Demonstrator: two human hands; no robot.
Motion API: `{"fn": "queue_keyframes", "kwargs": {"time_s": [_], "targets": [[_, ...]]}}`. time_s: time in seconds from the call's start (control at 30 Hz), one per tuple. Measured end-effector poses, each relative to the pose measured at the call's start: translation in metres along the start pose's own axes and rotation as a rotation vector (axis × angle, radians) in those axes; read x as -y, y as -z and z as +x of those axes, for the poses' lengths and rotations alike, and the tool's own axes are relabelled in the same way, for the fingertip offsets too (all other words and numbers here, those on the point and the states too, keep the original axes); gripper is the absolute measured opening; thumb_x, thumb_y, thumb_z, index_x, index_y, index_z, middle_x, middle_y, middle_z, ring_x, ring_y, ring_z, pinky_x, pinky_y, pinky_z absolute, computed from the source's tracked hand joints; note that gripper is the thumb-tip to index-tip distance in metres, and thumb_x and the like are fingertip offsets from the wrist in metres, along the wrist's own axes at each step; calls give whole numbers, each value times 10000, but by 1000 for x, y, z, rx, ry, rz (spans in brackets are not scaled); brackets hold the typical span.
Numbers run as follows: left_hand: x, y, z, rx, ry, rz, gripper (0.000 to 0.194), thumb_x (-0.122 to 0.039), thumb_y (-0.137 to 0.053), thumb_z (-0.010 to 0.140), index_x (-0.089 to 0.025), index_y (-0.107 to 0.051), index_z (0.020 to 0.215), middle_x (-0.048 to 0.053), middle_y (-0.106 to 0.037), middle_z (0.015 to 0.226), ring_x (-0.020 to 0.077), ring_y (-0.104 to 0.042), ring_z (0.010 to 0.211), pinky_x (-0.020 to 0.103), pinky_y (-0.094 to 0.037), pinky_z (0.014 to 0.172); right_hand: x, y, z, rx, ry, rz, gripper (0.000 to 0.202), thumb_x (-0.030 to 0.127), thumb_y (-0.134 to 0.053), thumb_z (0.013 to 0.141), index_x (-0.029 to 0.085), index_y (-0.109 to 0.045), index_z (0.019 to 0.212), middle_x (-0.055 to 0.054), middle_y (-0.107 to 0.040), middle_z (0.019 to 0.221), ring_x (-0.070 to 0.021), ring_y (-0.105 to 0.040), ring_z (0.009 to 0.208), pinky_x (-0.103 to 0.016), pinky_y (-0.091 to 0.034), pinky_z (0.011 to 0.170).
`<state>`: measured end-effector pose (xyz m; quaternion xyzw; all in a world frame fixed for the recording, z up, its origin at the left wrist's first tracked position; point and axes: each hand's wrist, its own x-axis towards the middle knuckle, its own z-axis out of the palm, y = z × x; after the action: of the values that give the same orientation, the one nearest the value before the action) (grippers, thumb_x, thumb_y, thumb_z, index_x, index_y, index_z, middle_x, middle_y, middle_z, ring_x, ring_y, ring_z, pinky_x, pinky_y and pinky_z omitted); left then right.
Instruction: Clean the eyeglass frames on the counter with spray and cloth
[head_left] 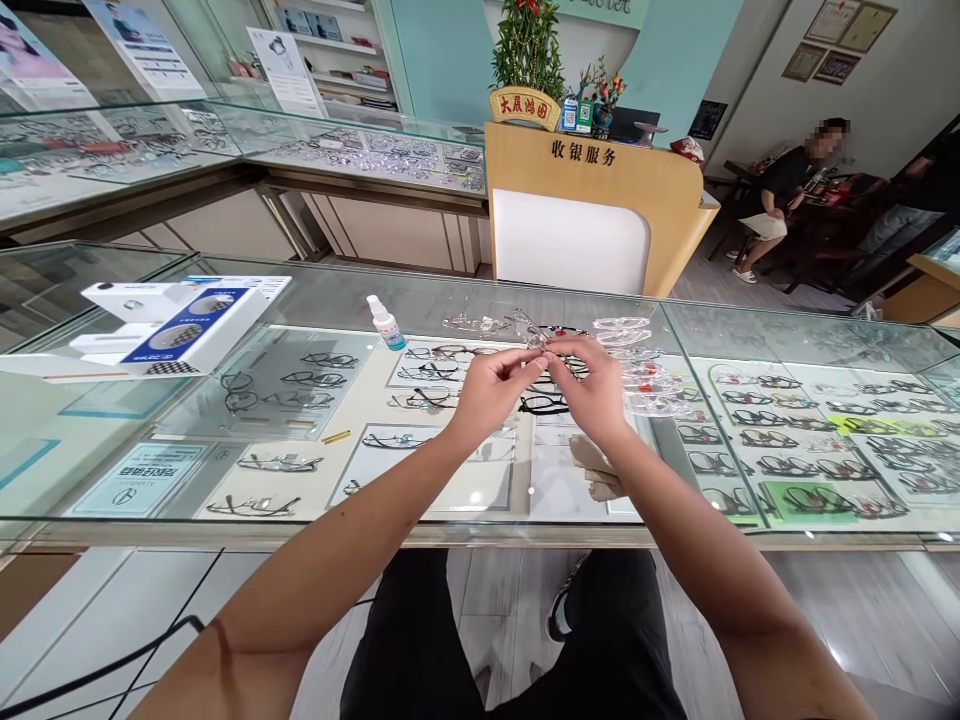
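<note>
My left hand [495,388] and my right hand [589,385] meet above the glass counter, thumbs and fingertips pinched together. Between them is a thin-framed pair of eyeglasses [529,326], whose slim parts stick out past the fingers; the rest is hidden by my hands. A brown cloth [598,466] lies on the counter below my right wrist. To the left of my hands a small white spray bottle [387,326] with blue liquid stands upright. Several clear-framed glasses [622,330] lie just beyond my right hand.
Under the glass top of the display counter [450,532] lie rows of eyeglasses [776,438]. An opened white and blue box [187,330] sits at the left. A wooden cashier desk [600,170] stands ahead, and a seated person [787,185] is at the far right.
</note>
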<state>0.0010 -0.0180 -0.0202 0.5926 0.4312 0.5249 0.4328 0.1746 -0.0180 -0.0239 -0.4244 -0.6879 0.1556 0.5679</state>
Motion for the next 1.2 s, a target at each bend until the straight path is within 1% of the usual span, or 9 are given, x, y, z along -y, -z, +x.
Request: {"fn": "queue_keyframes", "kwargs": {"time_s": [0.2, 0.37, 0.57, 0.67, 0.77, 0.83, 0.93, 1.07, 1.2], "targets": [[-1, 2, 2, -5, 98, -66, 381, -568, -867, 833, -215, -865, 975, -47, -425, 598, 112, -330, 565, 295, -252, 546, -1, -3, -3, 24, 81, -77, 153, 308, -713, 1029, 292, -845, 1105, -59, -880, 1173, -285, -795, 1147, -488, -608, 1051], [4, 13, 12, -64, -1, 18, 327, -534, -813, 878, -212, -840, 928, -53, -391, 584, 123, -327, 577, 296, -273, 572, 2, -2, -3, 94, 131, -80, 183, 294, -704, 1031, 290, -826, 1167, -60, -871, 1254, -283, -789, 1194, -491, -592, 1080], [6, 60, 38, -281, -208, 490, 246, -420, -701, 978, -227, -852, 973, -39, -367, 622, 149, -374, 618, 323, -339, 667, 3, 1, 0, 48, 70, -34, 114, 315, -689, 1025, 275, -795, 1032, -82, -862, 1191, -288, -778, 1172, -497, -561, 1101], [10, 84, 54, -309, -218, 773, 269, -366, -639, 1013, -237, -867, 1077, -6, -521, 661, 181, -492, 665, 347, -341, 686, 3, 3, 3, 46, 55, -15, 119, 314, -666, 1019, 265, -768, 982, -81, -847, 1126, -273, -762, 1121, -460, -552, 1052], [12, 95, 71, -216, -120, 999, 327, -370, -580, 1054, -252, -863, 1167, 42, -736, 811, 237, -654, 815, 363, -367, 701, 1, 7, 6, 27, 27, -26, 213, 329, -664, 985, 247, -649, 789, -33, -727, 850, -214, -670, 855, -369, -515, 840], [11, 96, 84, -80, -70, 1163, 358, -364, -538, 1075, -268, -862, 1196, 60, -826, 957, 272, -718, 939, 371, -386, 720, -2, 11, 8, 30, -77, -26, 436, 381, -662, 967, 253, -424, 626, 31, -459, 627, -154, -444, 636, -327, -384, 657], [8, 97, 105, 106, -61, 1373, 370, -348, -522, 1079, -281, -866, 1199, 69, -864, 1151, 304, -747, 1092, 372, -417, 771, -6, 18, 13, 65, -266, 61, 620, 486, -636, 970, 268, -184, 605, 61, -163, 591, -119, -173, 596, -331, -235, 586], [7, 99, 127, 274, -47, 1529, 336, -340, -579, 1041, -289, -876, 1189, 90, -866, 1173, 321, -760, 1139, 356, -459, 846, -11, 25, 21, 12, -305, 179, 673, 582, -657, 941, 269, -164, 605, 66, -140, 605, -116, -123, 625, -328, -370, 632], [14, 99, 133, 378, -67, 1578, 330, -301, -576, 1019, -274, -882, 1141, 101, -864, 1160, 317, -766, 1143, 351, -486, 884, -16, 28, 24, 11, -327, 213, 703, 639, -654, 939, 268, -169, 592, 72, -144, 586, -120, -125, 618, -344, -481, 713]]}}
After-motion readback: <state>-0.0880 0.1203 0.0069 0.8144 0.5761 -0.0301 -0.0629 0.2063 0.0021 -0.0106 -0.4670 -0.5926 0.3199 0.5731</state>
